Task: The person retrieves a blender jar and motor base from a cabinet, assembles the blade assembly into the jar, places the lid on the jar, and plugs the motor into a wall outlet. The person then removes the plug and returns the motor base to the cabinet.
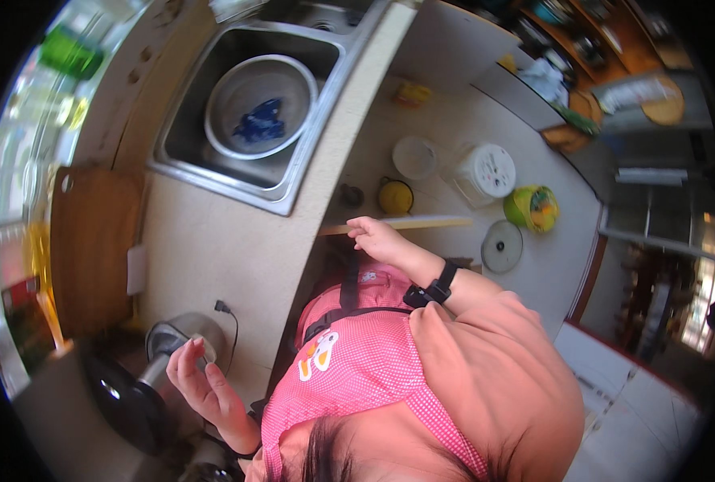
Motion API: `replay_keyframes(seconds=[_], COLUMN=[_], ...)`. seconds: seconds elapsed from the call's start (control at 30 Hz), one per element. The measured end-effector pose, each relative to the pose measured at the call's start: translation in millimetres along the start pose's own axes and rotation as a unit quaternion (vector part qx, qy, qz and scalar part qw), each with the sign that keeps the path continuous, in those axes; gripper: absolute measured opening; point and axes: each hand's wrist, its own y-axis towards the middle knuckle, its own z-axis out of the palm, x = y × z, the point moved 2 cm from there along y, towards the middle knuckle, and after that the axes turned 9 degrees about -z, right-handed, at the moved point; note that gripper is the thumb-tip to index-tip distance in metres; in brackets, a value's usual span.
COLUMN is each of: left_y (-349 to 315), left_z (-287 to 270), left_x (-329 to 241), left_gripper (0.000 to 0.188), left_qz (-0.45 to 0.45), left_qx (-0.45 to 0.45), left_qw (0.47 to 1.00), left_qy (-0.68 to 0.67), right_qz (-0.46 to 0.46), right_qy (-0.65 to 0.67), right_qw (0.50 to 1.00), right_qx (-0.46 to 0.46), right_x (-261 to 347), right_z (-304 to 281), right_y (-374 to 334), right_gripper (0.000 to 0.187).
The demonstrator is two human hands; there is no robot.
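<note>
My left hand (206, 392) is raised beside the counter, near a steel pot-like vessel (204, 328). Its fingers and thumb are apart, with nothing in them. Across my front, my right hand (379, 241) has its bent fingers at the top edge of a pale cabinet door (434, 222) that stands out from under the counter. The fingers appear closed on that edge. A black wristband (439, 291) is on the right wrist. In the steel sink (182, 132) sits a round metal basin (221, 88), with something dark blue (261, 122) lying in it.
A wooden cutting board (92, 249) leans at the counter's back, near a black cable with a plug (225, 308). On the floor to the right are a white-lidded clear container (490, 173), a yellow-green bin (526, 210), a pot lid (502, 247) and a white bowl (414, 157).
</note>
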Motion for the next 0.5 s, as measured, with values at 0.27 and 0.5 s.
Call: replay_keyframes(seconds=[0.27, 0.5], left_y=[13.1, 7.9], left_z=[9.1, 33.1], left_x=[17.7, 10.7], left_gripper=[0.033, 0.033], left_qz=[-0.007, -0.017], left_qx=[0.08, 0.143], left_qw=[0.996, 0.987], left_qy=[-0.045, -0.073], right_qz=[0.067, -0.01], right_qy=[-0.047, -0.012], right_qw=[0.996, 0.992], right_qx=[-0.041, -0.126], right_x=[-21.0, -50.3], right_z=[-20.2, -32.7], right_y=[-70.2, -99.7], right_gripper=[0.02, 0.029])
